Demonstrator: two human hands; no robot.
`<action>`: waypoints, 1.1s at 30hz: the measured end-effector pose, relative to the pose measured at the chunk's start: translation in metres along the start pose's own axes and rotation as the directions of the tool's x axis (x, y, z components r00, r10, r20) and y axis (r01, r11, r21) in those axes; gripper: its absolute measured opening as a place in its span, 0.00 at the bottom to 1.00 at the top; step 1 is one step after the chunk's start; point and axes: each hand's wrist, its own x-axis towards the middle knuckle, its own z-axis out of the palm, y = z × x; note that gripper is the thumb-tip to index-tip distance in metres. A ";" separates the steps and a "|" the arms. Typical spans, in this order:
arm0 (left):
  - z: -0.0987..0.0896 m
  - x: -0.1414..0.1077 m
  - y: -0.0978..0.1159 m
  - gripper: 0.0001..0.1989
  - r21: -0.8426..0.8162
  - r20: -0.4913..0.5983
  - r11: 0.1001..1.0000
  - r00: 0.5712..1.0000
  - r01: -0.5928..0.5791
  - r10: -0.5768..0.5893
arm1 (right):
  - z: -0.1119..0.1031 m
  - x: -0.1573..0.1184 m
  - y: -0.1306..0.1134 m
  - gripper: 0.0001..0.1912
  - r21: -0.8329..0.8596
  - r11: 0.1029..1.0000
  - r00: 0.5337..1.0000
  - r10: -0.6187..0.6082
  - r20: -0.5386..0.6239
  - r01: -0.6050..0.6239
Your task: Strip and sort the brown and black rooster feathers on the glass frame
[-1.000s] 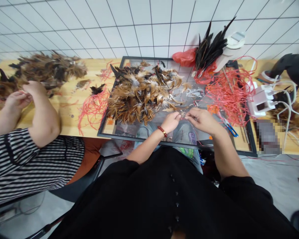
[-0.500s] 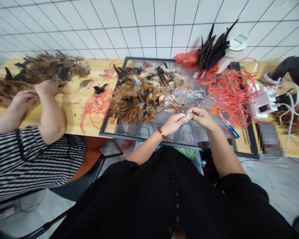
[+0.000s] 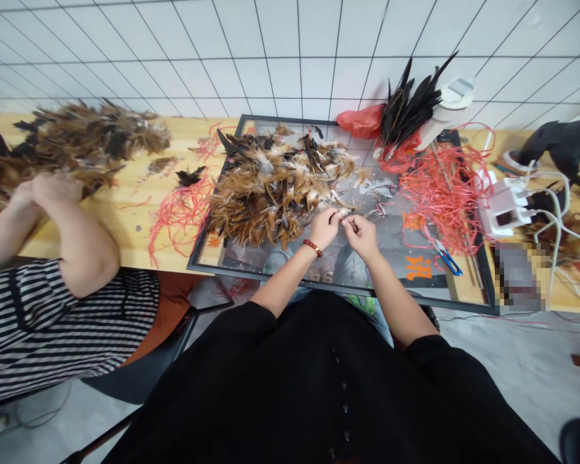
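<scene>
My left hand (image 3: 325, 229), with a red bead bracelet (image 3: 312, 247) at its wrist, is closed in a pinch at the right edge of a pile of brown feathers (image 3: 265, 193). Beside it, my right hand (image 3: 361, 235) is closed too, thumb against fingers. The fingertips of both hands nearly meet around something small and pale, too small to make out. Under them lies a black-framed glass panel (image 3: 314, 274). Loose feather bits (image 3: 374, 191) are scattered just beyond my right hand.
To the right lie a tangle of red plastic strings (image 3: 444, 193), blue-handled snips (image 3: 447, 258) and white chargers (image 3: 505, 206) with cables. Long black feathers (image 3: 408, 109) stand at the back. On the left, a co-worker's hands (image 3: 53, 190) work at another feather pile (image 3: 91, 132).
Both my hands have moved left to the feather pile's edge, fingers still pinched. The co-worker's hands have come together, further left.
</scene>
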 end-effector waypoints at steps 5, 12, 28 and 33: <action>-0.001 -0.004 -0.015 0.11 0.090 -0.067 0.984 0.985 -0.152 0.158 | -0.002 -0.006 0.004 0.12 -0.217 0.934 0.959 -0.280 0.053 0.284; -0.002 -0.011 -0.016 0.13 0.383 0.110 0.873 0.953 -0.303 0.282 | -0.004 -0.009 0.007 0.09 -0.466 0.779 0.897 -0.436 0.080 0.420; 0.002 -0.013 -0.015 0.16 0.185 0.074 0.879 0.898 -0.439 0.433 | -0.015 0.009 0.014 0.15 -0.058 0.992 0.992 -0.119 -0.043 0.116; 0.003 -0.006 -0.017 0.14 0.198 -0.019 0.916 0.933 -0.349 0.360 | -0.010 0.007 0.014 0.12 -0.331 0.900 0.958 -0.282 0.055 0.284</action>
